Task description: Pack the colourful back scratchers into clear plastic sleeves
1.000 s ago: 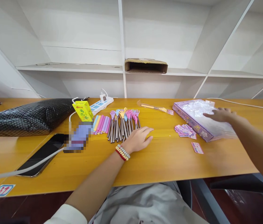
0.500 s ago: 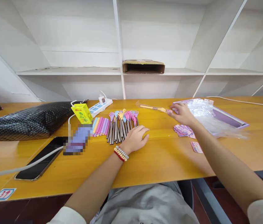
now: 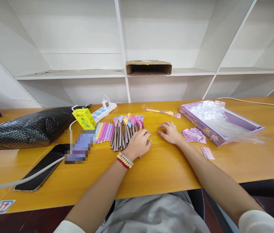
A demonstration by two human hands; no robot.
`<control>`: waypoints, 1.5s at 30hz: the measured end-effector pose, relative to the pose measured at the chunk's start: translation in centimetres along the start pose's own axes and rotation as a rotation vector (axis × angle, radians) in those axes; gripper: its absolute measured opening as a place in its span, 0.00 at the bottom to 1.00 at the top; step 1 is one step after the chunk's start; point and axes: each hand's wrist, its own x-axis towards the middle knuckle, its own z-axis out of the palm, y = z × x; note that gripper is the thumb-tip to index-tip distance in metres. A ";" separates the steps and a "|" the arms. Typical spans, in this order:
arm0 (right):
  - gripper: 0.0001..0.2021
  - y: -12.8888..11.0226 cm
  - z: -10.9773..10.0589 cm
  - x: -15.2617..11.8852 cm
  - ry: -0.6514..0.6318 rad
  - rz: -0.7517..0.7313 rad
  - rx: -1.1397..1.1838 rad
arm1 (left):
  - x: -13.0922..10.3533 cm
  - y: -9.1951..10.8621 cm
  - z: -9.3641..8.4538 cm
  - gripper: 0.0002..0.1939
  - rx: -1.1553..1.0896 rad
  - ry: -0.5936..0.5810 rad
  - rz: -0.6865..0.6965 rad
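Note:
My left hand [image 3: 139, 144], with beaded bracelets at the wrist, rests over the right end of a row of back scratchers [image 3: 124, 132]. Their metal rods lie side by side, with claw heads in pink, yellow, blue and purple. Its fingers stretch loosely to the right, thumb apart; a rod's end shows beneath the palm. My right hand [image 3: 171, 132] hovers or rests low over the table, fingers apart and nothing in them. Beyond it lies a yellow back scratcher [image 3: 156, 111] in a clear sleeve, a small printed card [image 3: 177, 115] at its right end. Pink-purple cards [image 3: 194, 135] are piled right of this hand.
Coloured tubes [image 3: 104, 132] lie left of the rods. A purple box [image 3: 200, 126] holds clear plastic bags [image 3: 210, 111]. Leftward are a yellow drink carton [image 3: 85, 118], power strip [image 3: 104, 111], phone [image 3: 42, 168], cable and black wrapped parcel [image 3: 30, 127]. One card [image 3: 207, 153] lies apart.
My right hand has moved left and nearer, away from the small card by the sleeved back scratcher and the purple box. My left hand has barely moved; a rod end now shows below it.

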 end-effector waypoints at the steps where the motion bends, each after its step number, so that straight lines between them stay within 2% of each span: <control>1: 0.15 0.0 0.3 -0.1 -0.024 -0.005 -0.019 | 0.0 -0.1 0.1 0.12 0.013 -0.007 0.000; 4: 0.15 -0.1 0.9 -0.4 -0.064 -0.010 -0.070 | -0.1 -0.5 0.6 0.12 0.041 -0.008 -0.003; 9: 0.16 -1.2 1.3 -0.4 -0.047 0.012 -0.222 | -0.3 -0.7 0.8 0.12 0.065 -0.031 -0.014; 13: 0.17 -1.7 0.9 1.1 -0.088 -0.058 -0.435 | -0.4 -0.6 0.7 0.12 0.060 -0.037 -0.023; 17: 0.17 0.0 -0.4 5.0 -0.164 -0.064 -0.575 | -0.4 -0.5 0.6 0.12 0.028 -0.029 -0.037; 23: 0.24 4.3 -1.3 10.5 -0.194 0.190 -0.571 | -0.5 -0.6 0.4 0.12 -0.026 0.004 -0.049; 28: 0.20 6.4 -0.8 11.9 -0.270 0.297 -0.542 | -0.5 -0.5 0.5 0.14 -0.035 -0.029 -0.057; 32: 0.15 6.2 -0.4 11.9 -0.294 0.301 -0.538 | -0.5 -0.5 0.8 0.13 -0.058 -0.031 -0.069; 36: 0.14 4.9 -1.3 11.4 -0.209 0.282 -0.549 | -0.4 -0.5 0.8 0.13 -0.083 0.013 -0.079; 40: 0.17 3.5 -3.9 10.8 -0.025 0.253 -0.531 | -0.3 -0.7 0.6 0.12 -0.096 0.037 -0.090; 45: 0.16 1.5 -7.1 8.2 0.346 -0.084 -0.307 | 0.0 -0.5 0.3 0.13 -0.190 0.031 -0.118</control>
